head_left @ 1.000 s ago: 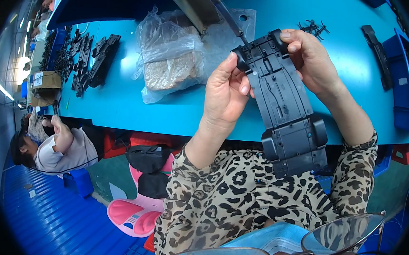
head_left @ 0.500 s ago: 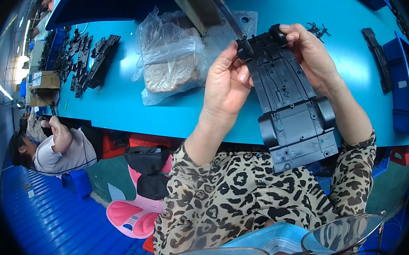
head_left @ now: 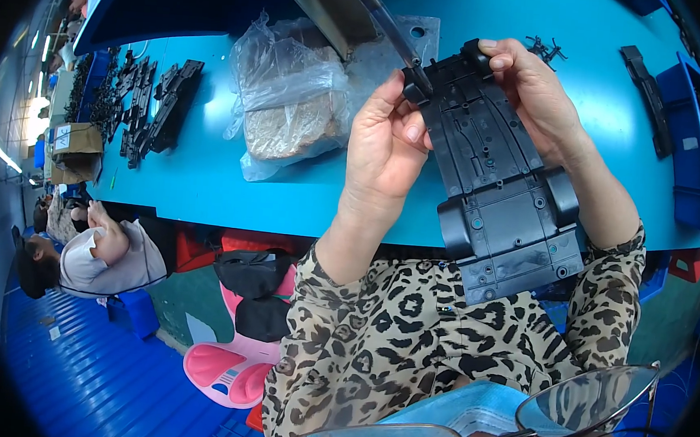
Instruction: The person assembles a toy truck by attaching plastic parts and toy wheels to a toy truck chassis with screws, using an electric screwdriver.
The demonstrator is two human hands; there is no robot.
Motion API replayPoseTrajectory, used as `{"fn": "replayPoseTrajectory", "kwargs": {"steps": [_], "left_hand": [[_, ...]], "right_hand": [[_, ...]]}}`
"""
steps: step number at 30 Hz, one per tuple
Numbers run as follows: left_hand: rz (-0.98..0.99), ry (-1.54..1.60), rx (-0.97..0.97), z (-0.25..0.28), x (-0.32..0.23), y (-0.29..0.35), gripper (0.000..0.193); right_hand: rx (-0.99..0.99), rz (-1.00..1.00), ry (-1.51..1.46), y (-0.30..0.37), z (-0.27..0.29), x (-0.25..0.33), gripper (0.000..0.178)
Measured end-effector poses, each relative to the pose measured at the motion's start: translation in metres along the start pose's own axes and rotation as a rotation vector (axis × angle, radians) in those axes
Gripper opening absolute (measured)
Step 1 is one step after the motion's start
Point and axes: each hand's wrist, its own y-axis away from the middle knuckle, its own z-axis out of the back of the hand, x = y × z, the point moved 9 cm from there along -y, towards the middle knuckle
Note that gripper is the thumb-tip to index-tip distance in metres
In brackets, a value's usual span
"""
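A bright blue workshop table (head_left: 245, 205) spans the head view, its near edge running just in front of your patterned shirt. You hold a long black plastic tray (head_left: 484, 159) aloft; its far end is over the table, its near end juts past the near edge. Your left hand (head_left: 384, 136) is partly closed, thumb and curled fingers pinching the far left corner. Your right hand (head_left: 533, 97), also partly closed, grips the far right corner, thumb on top. This two-corner hold probably steadies that end beneath a slanting metal rod (head_left: 389, 28); whether its tip touches, you cannot tell. Small black pieces (head_left: 547, 50) lie beyond your right hand, perhaps for easy reach.
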Motion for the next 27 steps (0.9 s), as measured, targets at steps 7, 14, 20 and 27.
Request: {"fn": "replayPoseTrajectory", "kwargs": {"steps": [7,14,20,27], "left_hand": [[0.003,0.024,-0.002,-0.001,0.0,-0.001,0.017],[0.04,0.01,0.158,-0.004,0.002,0.0,0.019],[-0.005,0.014,-0.013,0.001,0.0,0.0,0.015],[-0.016,-0.002,-0.025,0.003,-0.002,0.0,0.015]], "right_hand": [[-0.038,0.038,-0.025,0.002,0.0,0.004,0.021],[-0.044,0.064,0.037,0.005,0.0,0.006,0.02],[-0.082,0.046,-0.044,0.004,0.001,0.005,0.02],[-0.02,0.015,-0.017,0.001,0.001,0.001,0.019]]}}
